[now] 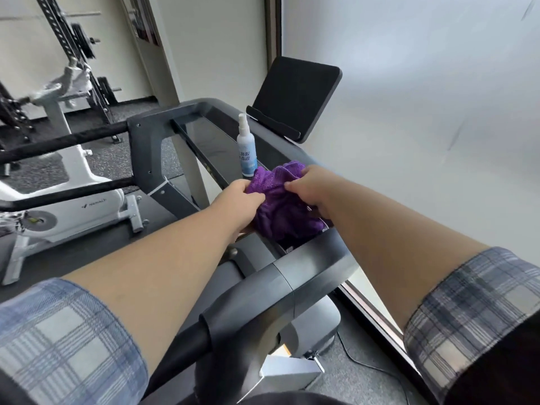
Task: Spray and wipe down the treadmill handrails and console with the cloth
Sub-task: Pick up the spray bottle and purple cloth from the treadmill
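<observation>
— So, where's the cloth?

— The purple cloth (277,206) is bunched up on the treadmill console (210,141), held between both hands. The left hand (236,203) pinches its near-left edge with curled fingers, and the right hand (312,188) has its fingers closed round the far-right side.

— And the spray?

— The spray bottle (246,147) stands upright on the console, just behind the cloth, and neither hand is on it. The dark screen (295,97) tilts up beyond it, near the wall.

— What about the handrails?

— The near handrail (263,299) curves across under the forearms, and the far handrail (61,144) runs off to the left. Both arms reach over the near one, with plaid sleeves (67,340) rolled back from the forearms.

— Anything else around?

— A white exercise bike (58,206) stands on the dark floor beyond the far rail.
</observation>
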{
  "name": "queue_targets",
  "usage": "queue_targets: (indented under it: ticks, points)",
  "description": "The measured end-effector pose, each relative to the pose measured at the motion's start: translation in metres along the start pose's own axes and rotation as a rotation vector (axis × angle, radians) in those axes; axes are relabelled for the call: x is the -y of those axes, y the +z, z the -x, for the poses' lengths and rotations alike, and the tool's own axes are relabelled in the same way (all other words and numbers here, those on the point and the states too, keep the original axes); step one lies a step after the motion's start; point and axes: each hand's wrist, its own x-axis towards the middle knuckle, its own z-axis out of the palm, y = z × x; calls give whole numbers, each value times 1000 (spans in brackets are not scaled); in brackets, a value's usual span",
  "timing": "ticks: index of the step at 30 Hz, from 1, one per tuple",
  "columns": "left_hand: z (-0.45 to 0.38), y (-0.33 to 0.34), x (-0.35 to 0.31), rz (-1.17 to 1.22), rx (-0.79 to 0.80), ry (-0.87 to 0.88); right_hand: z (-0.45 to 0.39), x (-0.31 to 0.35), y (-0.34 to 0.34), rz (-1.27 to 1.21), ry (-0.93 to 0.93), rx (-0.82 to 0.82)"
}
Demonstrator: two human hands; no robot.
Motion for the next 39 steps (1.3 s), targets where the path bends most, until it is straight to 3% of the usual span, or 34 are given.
queue_targets:
  ticks: [7, 10, 13, 17, 22, 24, 28, 32, 34, 36, 39]
  points:
    - [8, 1, -1, 178, 84, -37, 11, -5, -4, -226, 7, -63]
    - [8, 3, -2, 210, 24, -5, 16, -8, -3, -297, -7, -119]
    - [6, 1, 2, -99, -129, 194, 15, -15, 0, -462, 9, -110]
    - [12, 2, -4, -469, -230, 343, 19, -15, 1, -625, 26, 70]
    - [6, -1, -7, -431, -317, 292, 16, -26, -1, 6, -117, -104]
    - [6, -1, -7, -452, -286, 343, 17, -26, -4, 10, -134, -110]
    - [14, 4, -1, -665, -83, 575, 23, -17, -9, -228, -55, -26]
    - [14, 6, 1, -832, 142, 820, 20, -19, -15, 68, -126, -83]
    - [15, 4, 1, -898, 202, 838, 19, -22, -19, 228, -160, -134]
    - [17, 3, 0, -833, 162, 788, 22, -23, -21, 333, -171, -148]
    - [12, 6, -2, -615, -116, 626, 18, -25, -20, 427, -171, -168]
